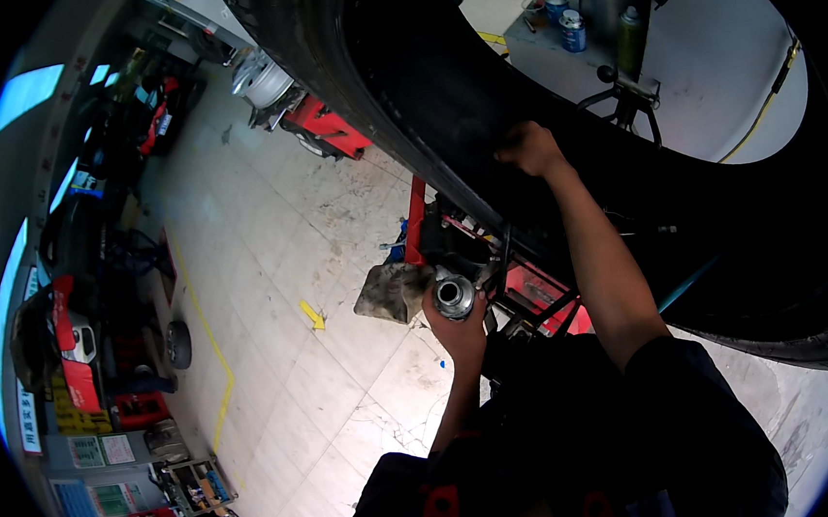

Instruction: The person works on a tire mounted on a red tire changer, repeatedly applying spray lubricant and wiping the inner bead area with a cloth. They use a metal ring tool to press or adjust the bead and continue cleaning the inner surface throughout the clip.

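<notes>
A large black tire (441, 110) stands in front of me and fills the upper right. My right hand (530, 150) is inside it, close to the dark inner wall. Its fingers are curled, and whatever they grip is lost in shadow. Lower and to the left, my left hand (459, 331) is wrapped around a round metal can (453, 297). The can's open neck faces up at me. Just left of the can hangs a stained, greyish-brown flat piece (389, 292).
A red and black metal stand (419, 221) is under the tire. Through its opening show a blue-and-white can (572, 30) and a green bottle (628, 42). A silver wheel rim (262, 79) lies by a red machine (326, 127). Tool shelves (204, 489) are at lower left.
</notes>
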A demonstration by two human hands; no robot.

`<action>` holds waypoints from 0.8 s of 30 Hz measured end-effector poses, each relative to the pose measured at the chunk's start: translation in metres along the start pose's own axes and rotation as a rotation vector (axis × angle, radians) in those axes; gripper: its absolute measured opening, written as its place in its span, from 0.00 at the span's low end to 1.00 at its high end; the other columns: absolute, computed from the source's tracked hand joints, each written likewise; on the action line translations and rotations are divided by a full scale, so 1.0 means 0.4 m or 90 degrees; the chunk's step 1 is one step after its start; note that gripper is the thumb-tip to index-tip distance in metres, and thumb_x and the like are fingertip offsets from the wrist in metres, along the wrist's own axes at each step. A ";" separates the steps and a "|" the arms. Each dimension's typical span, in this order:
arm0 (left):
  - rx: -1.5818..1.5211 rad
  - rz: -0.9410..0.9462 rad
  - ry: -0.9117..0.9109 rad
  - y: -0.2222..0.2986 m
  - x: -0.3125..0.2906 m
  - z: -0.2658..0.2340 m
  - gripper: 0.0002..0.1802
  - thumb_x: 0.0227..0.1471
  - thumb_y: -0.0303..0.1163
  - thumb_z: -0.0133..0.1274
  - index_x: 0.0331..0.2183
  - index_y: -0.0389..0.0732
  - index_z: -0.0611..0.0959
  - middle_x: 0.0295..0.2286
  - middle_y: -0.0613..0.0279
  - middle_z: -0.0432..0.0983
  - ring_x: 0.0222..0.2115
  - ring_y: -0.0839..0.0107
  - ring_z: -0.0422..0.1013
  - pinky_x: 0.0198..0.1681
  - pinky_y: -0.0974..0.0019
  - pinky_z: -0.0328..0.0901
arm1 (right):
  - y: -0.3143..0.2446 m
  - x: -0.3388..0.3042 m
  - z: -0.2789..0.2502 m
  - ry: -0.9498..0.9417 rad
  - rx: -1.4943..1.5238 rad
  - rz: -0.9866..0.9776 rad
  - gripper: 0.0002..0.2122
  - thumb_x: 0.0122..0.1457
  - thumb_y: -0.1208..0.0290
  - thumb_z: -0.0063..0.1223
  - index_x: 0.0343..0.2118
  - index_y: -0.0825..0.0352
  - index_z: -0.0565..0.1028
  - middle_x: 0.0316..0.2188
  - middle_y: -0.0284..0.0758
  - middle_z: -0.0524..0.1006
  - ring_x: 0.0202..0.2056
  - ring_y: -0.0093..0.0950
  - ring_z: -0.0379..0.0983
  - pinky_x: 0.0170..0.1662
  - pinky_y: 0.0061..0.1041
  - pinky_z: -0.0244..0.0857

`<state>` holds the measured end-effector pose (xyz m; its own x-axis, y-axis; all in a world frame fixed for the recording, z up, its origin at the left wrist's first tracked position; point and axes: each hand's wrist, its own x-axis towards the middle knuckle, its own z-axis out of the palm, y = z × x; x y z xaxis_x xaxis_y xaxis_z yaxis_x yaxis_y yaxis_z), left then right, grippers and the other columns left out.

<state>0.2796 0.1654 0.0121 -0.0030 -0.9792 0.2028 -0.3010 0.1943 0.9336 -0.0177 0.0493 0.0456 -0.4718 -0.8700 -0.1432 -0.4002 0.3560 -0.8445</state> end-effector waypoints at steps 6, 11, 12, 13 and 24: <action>0.009 0.000 -0.003 0.003 -0.003 -0.003 0.39 0.39 0.29 0.67 0.51 0.32 0.67 0.45 0.50 0.67 0.47 0.58 0.66 0.52 0.60 0.59 | 0.011 0.001 -0.012 0.063 -0.072 0.013 0.17 0.44 0.65 0.65 0.37 0.66 0.79 0.39 0.47 0.78 0.44 0.42 0.74 0.50 0.35 0.67; -0.008 -0.002 -0.017 0.002 0.004 0.007 0.38 0.39 0.29 0.67 0.51 0.33 0.67 0.45 0.49 0.67 0.47 0.58 0.66 0.52 0.60 0.59 | 0.064 0.043 0.046 0.325 -0.075 -0.076 0.14 0.46 0.65 0.64 0.32 0.69 0.77 0.31 0.44 0.79 0.37 0.40 0.77 0.42 0.36 0.69; 0.007 0.003 -0.016 0.007 0.004 0.007 0.38 0.39 0.29 0.67 0.51 0.33 0.67 0.45 0.49 0.67 0.47 0.58 0.66 0.52 0.60 0.59 | 0.065 0.042 0.051 0.349 -0.065 -0.087 0.14 0.46 0.65 0.64 0.31 0.69 0.76 0.30 0.44 0.79 0.37 0.41 0.77 0.42 0.36 0.69; 0.024 0.008 -0.013 0.014 0.002 0.004 0.38 0.39 0.29 0.67 0.51 0.33 0.67 0.45 0.49 0.67 0.47 0.58 0.66 0.52 0.60 0.59 | 0.060 0.037 0.052 0.321 -0.040 -0.096 0.15 0.46 0.65 0.65 0.32 0.70 0.76 0.31 0.45 0.79 0.37 0.41 0.77 0.42 0.36 0.69; 0.062 0.028 -0.012 0.026 0.006 0.015 0.38 0.39 0.26 0.66 0.51 0.34 0.66 0.45 0.52 0.67 0.47 0.63 0.67 0.51 0.63 0.61 | 0.039 0.023 0.024 0.149 0.066 -0.070 0.18 0.46 0.63 0.66 0.36 0.70 0.77 0.30 0.42 0.80 0.35 0.34 0.78 0.41 0.31 0.70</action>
<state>0.2707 0.1646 0.0203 -0.0365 -0.9708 0.2371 -0.3914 0.2322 0.8905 -0.0204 0.0436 0.0262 -0.6036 -0.7946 0.0649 -0.3822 0.2170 -0.8982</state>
